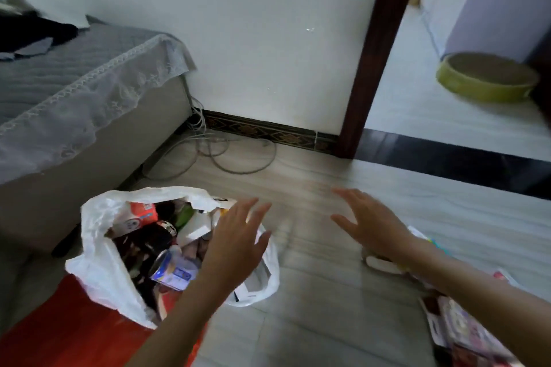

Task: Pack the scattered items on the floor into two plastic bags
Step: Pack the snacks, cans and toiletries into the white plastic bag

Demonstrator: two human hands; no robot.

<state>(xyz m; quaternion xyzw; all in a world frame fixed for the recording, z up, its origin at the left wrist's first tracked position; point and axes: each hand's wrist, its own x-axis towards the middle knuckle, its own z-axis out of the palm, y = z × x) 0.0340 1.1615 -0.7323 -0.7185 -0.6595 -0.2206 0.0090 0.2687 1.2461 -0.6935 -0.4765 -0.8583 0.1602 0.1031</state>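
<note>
A home bedroom: a lace-edged bed (74, 92) stands beside a wooden door frame (378, 48).

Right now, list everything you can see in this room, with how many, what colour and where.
plastic bag: one, white, open on the floor at lower left, full of mixed items
loose packets: several, pink and white, on the floor at lower right
red cloth or bag: one, under the white bag, bottom left
bed: one, grey cover with white lace edge, left
cables: a tangle, grey, floor by the wall
round tray: one, yellow-green, beyond the doorway
door frame: one, dark brown, right of centre
left hand: open, empty, over the bag
right hand: open, empty, above the floor
</note>
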